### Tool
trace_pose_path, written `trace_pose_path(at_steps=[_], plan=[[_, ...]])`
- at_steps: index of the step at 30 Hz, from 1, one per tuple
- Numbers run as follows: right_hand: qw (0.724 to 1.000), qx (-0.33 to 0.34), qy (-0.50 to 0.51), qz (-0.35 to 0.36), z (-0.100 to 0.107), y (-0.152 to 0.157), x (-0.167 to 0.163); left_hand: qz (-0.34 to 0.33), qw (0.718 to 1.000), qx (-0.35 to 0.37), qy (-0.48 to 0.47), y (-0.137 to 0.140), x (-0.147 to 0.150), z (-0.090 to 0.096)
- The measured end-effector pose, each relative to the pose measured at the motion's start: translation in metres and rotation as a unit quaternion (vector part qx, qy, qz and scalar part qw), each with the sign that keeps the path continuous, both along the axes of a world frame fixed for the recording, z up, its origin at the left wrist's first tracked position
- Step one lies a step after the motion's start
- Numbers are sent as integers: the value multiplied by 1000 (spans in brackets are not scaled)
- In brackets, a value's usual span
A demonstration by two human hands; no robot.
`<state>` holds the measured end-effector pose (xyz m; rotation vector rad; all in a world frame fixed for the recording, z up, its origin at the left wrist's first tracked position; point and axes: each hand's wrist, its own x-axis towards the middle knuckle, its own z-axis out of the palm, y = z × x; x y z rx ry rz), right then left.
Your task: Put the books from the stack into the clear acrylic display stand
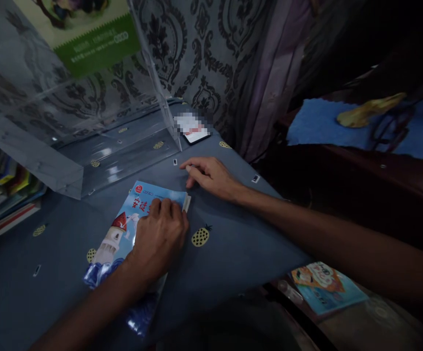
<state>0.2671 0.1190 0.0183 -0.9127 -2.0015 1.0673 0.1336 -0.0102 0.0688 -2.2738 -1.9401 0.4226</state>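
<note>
A blue paperback book [118, 240] with a red-roofed tower and Chinese lettering lies closed and slanted on the patterned tablecloth [233, 248]. My left hand [161, 229] is closed on its right side, the bent fingers lying over the cover; the thumb is hidden. This hand and forearm hide part of the cover. To the right and beyond the book, my right hand [209, 176] hovers at or just over the cloth, its index finger stretched forward and the thumb close beneath. Nothing shows in that hand.
A clear acrylic stand [65, 183] holds a green-edged book [97, 46]. Stacked books [10, 195] sit at left, a phone [197, 138] by the curtain [204, 58]. Off the table's right edge are a blue cloth [317, 122] and another book [328, 292] lower down.
</note>
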Motion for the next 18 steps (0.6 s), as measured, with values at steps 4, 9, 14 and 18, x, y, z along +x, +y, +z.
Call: trace_pose_path(at_steps=[4,9,14,18], plan=[[1000,14,22,-2,1,0,1,-20,1000,9,-5,0,-3,1],[997,54,51,-10,4,-3,3,-21,1000,4,-10,0,-3,1],[994,65,83,-14,8,-7,4,-26,1000,1,-12,1,-3,2],[993,64,95,-4,10,-9,4,-38,999,9,-12,1,-6,2]])
